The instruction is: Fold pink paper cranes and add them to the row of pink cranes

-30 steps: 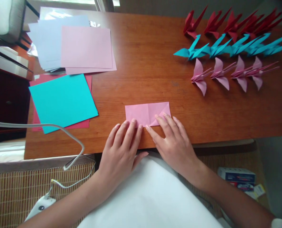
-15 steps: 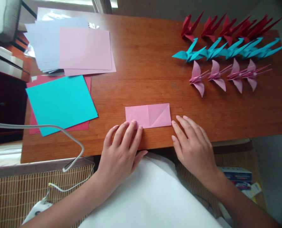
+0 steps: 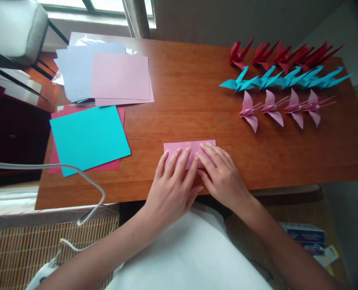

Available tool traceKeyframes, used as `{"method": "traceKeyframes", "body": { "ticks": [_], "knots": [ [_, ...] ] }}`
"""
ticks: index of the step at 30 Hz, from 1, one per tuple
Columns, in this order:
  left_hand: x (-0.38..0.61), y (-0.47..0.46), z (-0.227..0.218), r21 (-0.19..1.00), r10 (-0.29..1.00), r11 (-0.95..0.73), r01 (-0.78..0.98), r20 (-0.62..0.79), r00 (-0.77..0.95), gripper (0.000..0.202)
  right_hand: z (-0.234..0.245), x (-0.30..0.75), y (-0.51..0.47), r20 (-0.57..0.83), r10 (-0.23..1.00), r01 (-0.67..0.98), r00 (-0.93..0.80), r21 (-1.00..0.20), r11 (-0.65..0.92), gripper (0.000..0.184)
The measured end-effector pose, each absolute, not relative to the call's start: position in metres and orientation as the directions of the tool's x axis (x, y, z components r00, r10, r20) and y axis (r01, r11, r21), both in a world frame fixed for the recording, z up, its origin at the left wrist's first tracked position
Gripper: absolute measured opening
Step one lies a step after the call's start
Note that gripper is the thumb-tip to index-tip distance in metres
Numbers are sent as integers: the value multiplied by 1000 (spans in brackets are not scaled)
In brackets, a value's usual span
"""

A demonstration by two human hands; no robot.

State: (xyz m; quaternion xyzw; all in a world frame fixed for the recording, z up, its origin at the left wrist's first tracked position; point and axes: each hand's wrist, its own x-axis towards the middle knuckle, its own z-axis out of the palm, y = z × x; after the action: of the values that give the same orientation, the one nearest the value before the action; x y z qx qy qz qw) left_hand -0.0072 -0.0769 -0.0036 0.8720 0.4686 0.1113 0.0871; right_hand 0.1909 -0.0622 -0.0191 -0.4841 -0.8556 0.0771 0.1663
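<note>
While the paper (image 3: 194,146) lies flat on the desk (image 3: 179,117) near its front edge, both hands are now laid over it. Half a second ago the right hand (image 3: 225,177) was off to the side, just beyond the strip's right end; it has come back, and its fingers reach over the right half, close to one another and nearly straight. The left hand (image 3: 173,191) has shifted to the right along the strip: its fingers are spread across the left half, the index fingertip near the middle, just beside the right hand's fingers. Neither of them pinches anything; how hard they press cannot be told. The paper keeps its long folded shape, so the change seems to be one of grip and not of form: I would judge this a moment of steadying or smoothing a crease, with no new fold to be seen. Its far edge shows, while most of its near edge is hidden under the hands. The view has tipped up too, bringing in more of the window (image 3: 106,4). The cranes stay in their rows at the right, red (image 3: 283,56), blue (image 3: 263,83) and pink (image 3: 295,106), and the loose sheets (image 3: 120,76) on the left lie as they did, well apart from the hands.
</note>
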Motion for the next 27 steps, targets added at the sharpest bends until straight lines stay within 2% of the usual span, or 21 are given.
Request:
{"method": "traceKeyframes", "body": {
  "ticks": [4,8,11,17,22,24,27],
  "knots": [
    [-10,-74,-7,260,833,-549,794,90,546,58,-23,200,-60,226,886,827,-405,-322,461,45],
    [-15,-76,-1,291,796,-605,741,197,573,46,-27,209,-54,243,925,837,-293,-401,371,56],
    [-18,-81,2,334,801,-599,728,236,550,37,-26,210,-47,251,933,823,-257,-449,347,58],
    [-23,-88,-6,362,841,-542,759,223,494,33,-17,207,-35,298,934,767,-194,-547,334,45],
    [-21,-90,-11,356,839,-544,760,221,497,32,-10,206,-37,217,973,577,-82,-786,224,40],
    [-20,-90,-11,364,840,-542,758,218,496,32,-10,206,-39,218,973,574,-71,-789,219,38],
    [-20,-89,-10,385,840,-541,748,212,499,32,-7,207,-41,262,960,653,-96,-712,260,28]
  ]
}}
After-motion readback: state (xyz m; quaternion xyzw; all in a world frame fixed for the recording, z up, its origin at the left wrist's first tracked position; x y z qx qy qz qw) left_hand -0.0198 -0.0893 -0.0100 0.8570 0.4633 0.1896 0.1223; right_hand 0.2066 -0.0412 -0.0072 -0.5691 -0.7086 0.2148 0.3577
